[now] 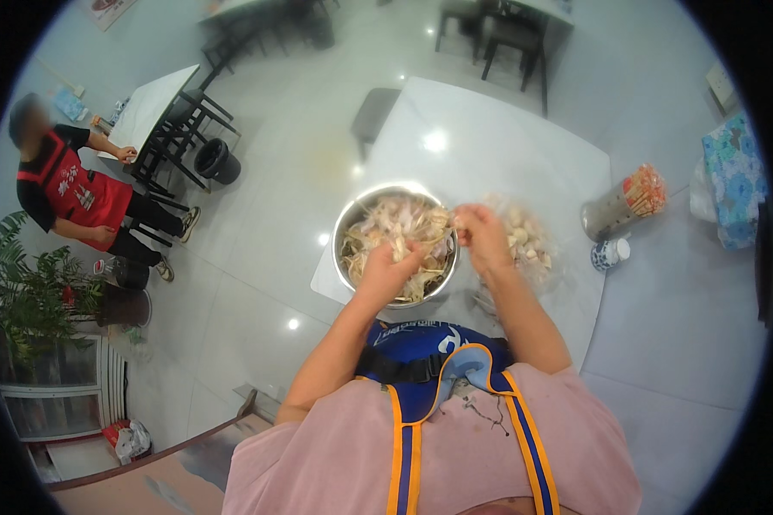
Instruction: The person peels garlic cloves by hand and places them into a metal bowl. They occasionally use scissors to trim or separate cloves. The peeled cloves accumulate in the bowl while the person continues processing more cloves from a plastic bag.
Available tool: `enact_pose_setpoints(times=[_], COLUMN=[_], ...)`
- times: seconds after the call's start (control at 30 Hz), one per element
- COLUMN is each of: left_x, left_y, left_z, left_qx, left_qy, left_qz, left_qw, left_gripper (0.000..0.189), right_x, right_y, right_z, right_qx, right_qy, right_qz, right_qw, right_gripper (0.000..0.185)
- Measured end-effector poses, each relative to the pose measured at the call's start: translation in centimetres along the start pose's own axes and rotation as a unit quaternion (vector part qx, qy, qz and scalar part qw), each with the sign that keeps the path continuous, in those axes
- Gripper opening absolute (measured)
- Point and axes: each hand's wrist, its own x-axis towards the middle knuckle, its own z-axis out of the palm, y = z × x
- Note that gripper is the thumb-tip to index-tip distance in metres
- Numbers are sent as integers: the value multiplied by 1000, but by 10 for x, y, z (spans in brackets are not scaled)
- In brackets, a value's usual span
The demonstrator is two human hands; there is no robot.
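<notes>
A round stainless steel bowl (451,270) stands on the white table before me, filled with garlic bulbs, dry stalks and papery garlic skins (386,215). My left hand (386,273) is over the near part of the bowl, thumb and fingers closed on a pale piece of garlic (399,247). At the bowl's right rim is my right hand (483,235), its fingertips drawn together and blurred; whether they pinch something cannot be made out. Just right of that hand, partly behind it, peeled-looking garlic cloves (525,238) lie in a clear plastic bag.
Along the white table's (489,135) right side stand a metal holder of wrapped chopsticks (609,206), a blue-and-white jar (609,254) and a floral tissue pack (734,187). A person in a red apron (80,187) stands at left, near a black bin (218,161) and potted plants (26,283).
</notes>
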Motion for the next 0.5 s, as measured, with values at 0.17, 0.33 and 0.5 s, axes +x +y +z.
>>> enact_pose_setpoints(times=[0.17, 0.33, 0.5], left_x=[0, -3, -5], left_y=[-3, 7, 17], left_z=[-4, -7, -10], left_qx=[26, 24, -48], left_qy=[-29, -106, -148], left_qz=[-1, 1, -88], left_qw=[999, 994, 984], left_gripper=[34, 66, 68], right_x=[3, -19, -24], right_y=[-6, -6, -6], right_z=[-11, 7, 16], right_qx=[45, -165, -161], right_qy=[-156, -222, -291], right_qz=[119, 92, -1], right_qw=[980, 956, 943], right_gripper=[21, 21, 22])
